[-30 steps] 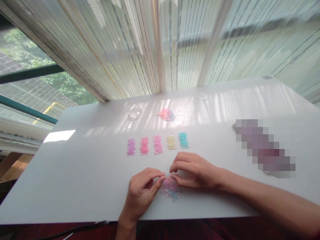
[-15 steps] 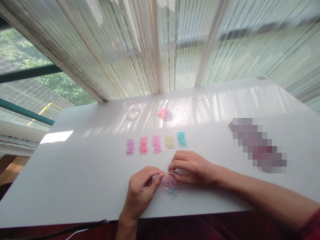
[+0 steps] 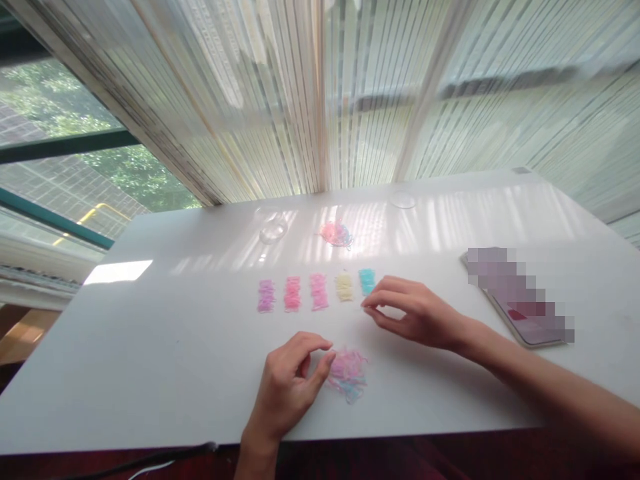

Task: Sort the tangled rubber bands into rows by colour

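Note:
My left hand (image 3: 295, 383) rests at the left side of a loose pile of small rubber bands (image 3: 349, 373), pink, purple and blue. Its thumb and index fingertips stand slightly apart, with nothing visible between them. My right hand (image 3: 417, 313) is pinched closed just below the blue row of bands (image 3: 367, 282); whatever its fingertips hold is too small to make out. To the left of the blue row lie a yellow row (image 3: 345, 287), a light pink row (image 3: 319, 292), a deeper pink row (image 3: 293, 294) and a purple row (image 3: 267, 296).
Farther back on the white table (image 3: 200, 360) lies another mixed heap of bands (image 3: 336, 233). A clear round container (image 3: 273, 230) stands left of it, a clear round piece (image 3: 403, 199) right. A partly blurred phone (image 3: 515, 297) lies at right. Striped blinds hang behind.
My right hand has left the loose pile and moved up and right to the blue row. My left thumb and index finger have parted slightly. The view has shifted a little.

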### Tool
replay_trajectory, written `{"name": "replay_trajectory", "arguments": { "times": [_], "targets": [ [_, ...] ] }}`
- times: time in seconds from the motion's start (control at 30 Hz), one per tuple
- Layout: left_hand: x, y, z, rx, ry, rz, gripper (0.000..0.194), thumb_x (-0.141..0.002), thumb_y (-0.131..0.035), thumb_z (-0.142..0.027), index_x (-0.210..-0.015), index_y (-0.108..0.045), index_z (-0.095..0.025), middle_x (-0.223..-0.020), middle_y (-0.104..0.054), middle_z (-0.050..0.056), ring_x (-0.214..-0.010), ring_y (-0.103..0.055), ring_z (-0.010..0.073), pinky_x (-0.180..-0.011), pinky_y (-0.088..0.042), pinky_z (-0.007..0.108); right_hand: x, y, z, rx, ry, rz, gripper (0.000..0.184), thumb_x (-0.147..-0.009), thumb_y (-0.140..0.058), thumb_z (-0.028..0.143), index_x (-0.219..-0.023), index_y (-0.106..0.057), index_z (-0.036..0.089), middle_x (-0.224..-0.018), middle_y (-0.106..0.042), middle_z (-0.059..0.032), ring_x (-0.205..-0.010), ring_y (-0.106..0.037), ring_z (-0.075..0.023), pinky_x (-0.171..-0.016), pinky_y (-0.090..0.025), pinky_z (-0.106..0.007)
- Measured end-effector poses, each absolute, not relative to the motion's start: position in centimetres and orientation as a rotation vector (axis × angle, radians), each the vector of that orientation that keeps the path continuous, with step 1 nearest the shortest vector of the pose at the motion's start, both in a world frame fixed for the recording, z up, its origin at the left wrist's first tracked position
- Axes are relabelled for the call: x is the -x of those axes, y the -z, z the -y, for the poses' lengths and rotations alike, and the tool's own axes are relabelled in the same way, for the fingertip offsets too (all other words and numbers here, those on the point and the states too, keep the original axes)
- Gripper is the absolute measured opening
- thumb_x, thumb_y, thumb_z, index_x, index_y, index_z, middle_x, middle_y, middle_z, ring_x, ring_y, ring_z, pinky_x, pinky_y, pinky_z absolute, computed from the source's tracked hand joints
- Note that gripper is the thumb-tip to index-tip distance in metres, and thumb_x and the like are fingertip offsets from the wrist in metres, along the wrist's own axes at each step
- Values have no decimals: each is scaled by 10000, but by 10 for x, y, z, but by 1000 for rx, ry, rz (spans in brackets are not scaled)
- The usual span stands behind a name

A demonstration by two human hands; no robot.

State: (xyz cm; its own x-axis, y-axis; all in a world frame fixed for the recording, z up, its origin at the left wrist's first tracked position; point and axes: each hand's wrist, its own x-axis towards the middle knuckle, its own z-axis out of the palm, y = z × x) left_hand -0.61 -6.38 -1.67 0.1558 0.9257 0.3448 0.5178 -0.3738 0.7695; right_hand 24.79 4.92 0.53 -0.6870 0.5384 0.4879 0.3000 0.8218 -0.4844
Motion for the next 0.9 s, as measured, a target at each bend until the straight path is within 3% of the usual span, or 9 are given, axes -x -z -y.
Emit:
{"name": "replay_trajectory", "arguments": {
  "times": [0.9],
  "targets": [
    [2,11,63,-1953,-1094,-1428,70,-949,-678,-195,-897,-725,-188,-806,-734,32,-550,-560,110,-493,-455,212,-276,4,-61,807,-597,2330,164,-1012,-592,247,-941,-725,183,-822,-664,-51,-729,-641,-165,-645,-517,-282]
  ]
}}
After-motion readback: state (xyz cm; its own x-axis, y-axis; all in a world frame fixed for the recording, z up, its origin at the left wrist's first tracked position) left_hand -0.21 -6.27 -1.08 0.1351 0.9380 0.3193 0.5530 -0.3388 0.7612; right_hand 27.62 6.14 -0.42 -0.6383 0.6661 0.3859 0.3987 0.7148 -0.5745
